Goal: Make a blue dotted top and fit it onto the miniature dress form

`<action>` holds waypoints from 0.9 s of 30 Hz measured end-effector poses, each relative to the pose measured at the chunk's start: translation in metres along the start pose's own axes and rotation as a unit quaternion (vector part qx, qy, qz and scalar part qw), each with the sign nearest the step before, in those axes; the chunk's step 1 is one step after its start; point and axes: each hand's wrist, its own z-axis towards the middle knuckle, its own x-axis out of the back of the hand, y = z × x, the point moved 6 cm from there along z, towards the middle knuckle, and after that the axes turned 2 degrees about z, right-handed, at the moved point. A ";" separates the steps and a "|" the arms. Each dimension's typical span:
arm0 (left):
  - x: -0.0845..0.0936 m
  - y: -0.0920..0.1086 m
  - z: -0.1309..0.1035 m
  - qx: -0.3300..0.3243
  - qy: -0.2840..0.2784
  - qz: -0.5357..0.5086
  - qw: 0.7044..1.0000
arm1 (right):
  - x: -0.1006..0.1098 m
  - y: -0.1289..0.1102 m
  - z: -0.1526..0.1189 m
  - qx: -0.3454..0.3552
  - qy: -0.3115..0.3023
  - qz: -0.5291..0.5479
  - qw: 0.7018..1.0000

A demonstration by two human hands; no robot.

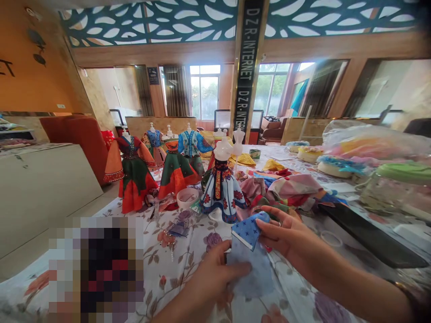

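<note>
Our table (134,224) wears a floral cloth (175,267). On it we see mannequins (220,193) standing at the left and middle, a white bowl (187,204) between two of them, a heap of scraps (292,187) to their right, and, farther right, a black slab (372,237), a ring (340,242) and a green-lidded jar (400,193).

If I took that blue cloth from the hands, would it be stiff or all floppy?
The blue cloth would probably go floppy: it looks thin, and its patterned top appears folded over. It also seems likely to be light, since the left hand and right hand just pinch it with fingers and thumbs.
</note>
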 end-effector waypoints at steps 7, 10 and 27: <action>0.032 0.025 -0.005 -0.140 0.175 0.227 0.948 | 0.014 0.035 0.004 -0.016 0.035 0.031 0.999; 0.037 0.045 -0.018 -0.229 0.263 0.306 0.886 | 0.009 0.041 0.001 -0.009 0.041 0.057 0.998; -0.002 -0.013 0.002 -0.026 0.019 -0.057 0.998 | 0.011 0.064 0.000 -0.015 0.105 0.099 0.989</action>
